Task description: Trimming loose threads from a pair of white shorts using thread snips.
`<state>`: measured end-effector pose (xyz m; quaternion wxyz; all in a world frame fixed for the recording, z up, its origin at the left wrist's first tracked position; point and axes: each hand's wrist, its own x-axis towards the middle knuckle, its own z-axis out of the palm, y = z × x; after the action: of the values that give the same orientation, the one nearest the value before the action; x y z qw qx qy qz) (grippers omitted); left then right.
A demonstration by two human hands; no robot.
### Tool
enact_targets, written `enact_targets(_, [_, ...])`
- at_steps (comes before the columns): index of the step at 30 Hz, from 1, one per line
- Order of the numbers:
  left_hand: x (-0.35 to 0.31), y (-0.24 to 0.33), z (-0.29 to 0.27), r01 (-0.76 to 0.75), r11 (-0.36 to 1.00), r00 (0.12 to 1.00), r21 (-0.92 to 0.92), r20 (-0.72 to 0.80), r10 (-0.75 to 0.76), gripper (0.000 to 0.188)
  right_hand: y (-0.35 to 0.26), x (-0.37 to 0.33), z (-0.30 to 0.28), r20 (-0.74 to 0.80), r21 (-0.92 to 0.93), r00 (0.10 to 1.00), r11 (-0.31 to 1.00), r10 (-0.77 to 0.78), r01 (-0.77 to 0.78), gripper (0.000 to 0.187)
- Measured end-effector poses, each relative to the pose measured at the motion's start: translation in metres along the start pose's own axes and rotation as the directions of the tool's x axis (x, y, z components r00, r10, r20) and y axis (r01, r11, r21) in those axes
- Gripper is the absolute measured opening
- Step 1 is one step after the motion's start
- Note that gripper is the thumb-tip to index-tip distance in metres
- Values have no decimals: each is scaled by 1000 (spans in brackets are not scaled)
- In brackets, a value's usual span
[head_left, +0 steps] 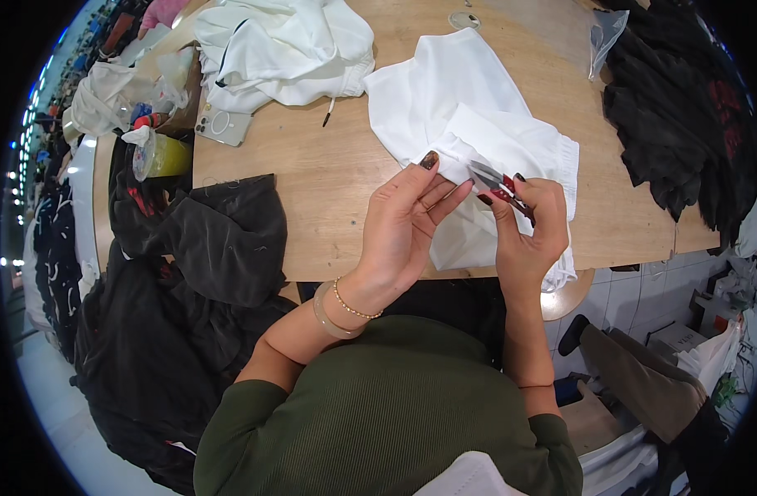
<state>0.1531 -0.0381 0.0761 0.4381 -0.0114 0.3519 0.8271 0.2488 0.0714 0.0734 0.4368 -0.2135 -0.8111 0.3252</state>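
White trousers or shorts [445, 78] with a gathered edge lie on the wooden table in front of me, part of the cloth raised between my hands. My left hand [407, 219] pinches a fold of this white garment between thumb and fingers. Thread snips [496, 182] with red grips and pointed metal blades are in my right hand [534, 219], their tips at the fold beside my left fingers. The blades look slightly parted. Whether a thread lies between them is too small to tell.
On the wooden table [321, 198] are a white garment pile [288, 50], a phone [223, 124] and dark cloth [230, 236]. A yellow drink cup [161, 155] stands at the left. Black garments [684, 116] cover the right side, near a clear plastic bag [607, 40]. Another person's leg [635, 372] shows lower right.
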Motion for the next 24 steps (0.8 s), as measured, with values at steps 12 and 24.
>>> enact_targets(12, [-3,1,12,11,999,1000,-50,-21,-12,22,0,-2,7,-38,-61,996,995,-79,76,27])
enact_targets(24, [-2,0,14,23,998,1000,-57,-10,-23,26,-13,9,6,-20,168,988,975,154,-148,32])
